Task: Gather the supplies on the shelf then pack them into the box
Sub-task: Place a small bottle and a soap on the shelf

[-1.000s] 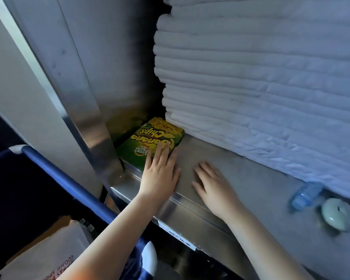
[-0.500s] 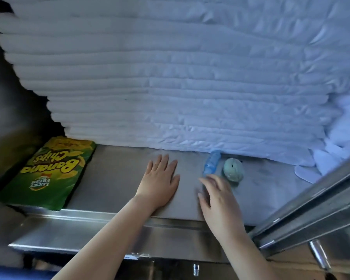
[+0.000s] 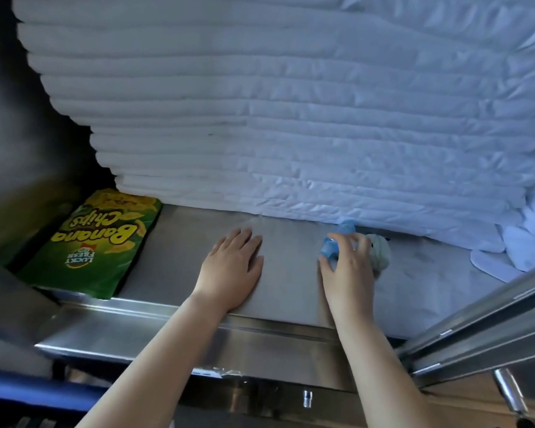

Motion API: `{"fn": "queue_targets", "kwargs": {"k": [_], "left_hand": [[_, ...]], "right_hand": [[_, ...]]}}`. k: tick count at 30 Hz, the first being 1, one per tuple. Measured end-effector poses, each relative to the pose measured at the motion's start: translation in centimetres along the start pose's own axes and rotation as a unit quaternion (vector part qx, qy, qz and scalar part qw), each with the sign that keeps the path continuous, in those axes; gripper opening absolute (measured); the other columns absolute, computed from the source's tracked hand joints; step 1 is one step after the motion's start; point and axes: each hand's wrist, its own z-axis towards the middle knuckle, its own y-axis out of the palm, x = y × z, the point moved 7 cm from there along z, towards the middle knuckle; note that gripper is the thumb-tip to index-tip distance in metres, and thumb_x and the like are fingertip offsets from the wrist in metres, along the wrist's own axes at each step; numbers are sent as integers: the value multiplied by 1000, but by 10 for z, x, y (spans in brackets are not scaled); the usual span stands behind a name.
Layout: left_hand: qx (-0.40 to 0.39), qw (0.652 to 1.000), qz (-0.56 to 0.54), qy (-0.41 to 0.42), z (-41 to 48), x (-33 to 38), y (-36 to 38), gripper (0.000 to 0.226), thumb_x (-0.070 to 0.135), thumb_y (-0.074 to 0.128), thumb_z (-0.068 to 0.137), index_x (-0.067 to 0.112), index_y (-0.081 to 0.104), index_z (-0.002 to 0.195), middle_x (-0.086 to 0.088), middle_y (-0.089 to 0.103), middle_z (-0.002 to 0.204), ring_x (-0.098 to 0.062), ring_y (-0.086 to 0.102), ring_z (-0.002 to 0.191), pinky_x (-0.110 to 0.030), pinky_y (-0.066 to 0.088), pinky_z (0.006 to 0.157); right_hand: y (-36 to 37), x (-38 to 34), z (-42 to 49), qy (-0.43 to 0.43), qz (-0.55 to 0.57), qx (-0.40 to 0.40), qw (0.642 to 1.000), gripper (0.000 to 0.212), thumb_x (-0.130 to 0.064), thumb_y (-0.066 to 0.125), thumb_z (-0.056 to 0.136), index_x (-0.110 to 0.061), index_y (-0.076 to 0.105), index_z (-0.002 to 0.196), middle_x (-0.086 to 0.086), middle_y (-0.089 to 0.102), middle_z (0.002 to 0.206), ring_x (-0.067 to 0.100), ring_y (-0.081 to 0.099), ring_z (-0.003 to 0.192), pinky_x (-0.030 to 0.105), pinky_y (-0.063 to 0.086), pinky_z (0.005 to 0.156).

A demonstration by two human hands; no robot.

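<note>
A green bag of banana chips [image 3: 101, 242] lies flat at the left end of the steel shelf [image 3: 179, 242]. My left hand [image 3: 232, 267] rests flat on the shelf, fingers straight, holding nothing. To its right my right hand [image 3: 348, 267] has its fingers curling over a small blue bottle [image 3: 331, 247] that lies on the shelf; the hand hides most of it. A pale green round object [image 3: 380, 253] sits just right of the bottle, partly behind my fingers.
A tall stack of folded white linen [image 3: 291, 118] fills the back of the shelf. White slippers [image 3: 507, 251] lie at the far right. A metal rail [image 3: 482, 319] crosses the lower right, and a blue cart edge [image 3: 28, 393] shows at lower left.
The view swung right from the chips bag. My right hand has moved forward onto the blue bottle and its fingers now curl over it. My left hand stays flat on the shelf.
</note>
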Motion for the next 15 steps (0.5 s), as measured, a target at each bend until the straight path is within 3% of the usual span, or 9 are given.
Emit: {"fn": "queue_targets", "kwargs": {"k": [2,6,9,12,15], "left_hand": [[4,1000,8,-17,-6,-15,-5,46,37,38,97,25,38,142,6,30,152,-12,19,141,-26,10,112],[-2,1000,-3,-26,-8,-25,-9,47,36,41,96,23,40,141,4,32,151,-14,21,141,-28,11,113],[10,999,-6,-32,-7,-24,-9,47,36,43,95,23,43,140,3,35,149,-16,23,140,-29,14,113],[15,999,-7,-36,-8,-26,-8,47,37,43,95,24,43,140,4,35,149,-14,23,140,-27,12,112],[13,999,-11,-36,-8,-27,-7,47,38,43,95,24,42,139,5,35,149,-13,23,140,-26,12,112]], "right_hand": [[0,0,2,2,2,3,1000,35,-1,71,74,-13,63,106,13,48,118,31,58,95,26,35,60],[-2,-1,2,-16,27,7,999,28,0,64,82,-9,62,108,12,51,117,29,60,88,35,49,65],[-3,-2,3,-18,45,4,999,24,-2,61,86,-8,63,108,10,52,115,27,61,83,38,51,71],[-10,-7,5,-34,70,24,997,22,-5,61,88,-9,64,110,8,56,108,25,61,85,36,51,75],[-14,-18,10,-57,81,35,994,23,-12,60,90,-13,64,113,4,59,103,21,61,83,26,46,73]]}}
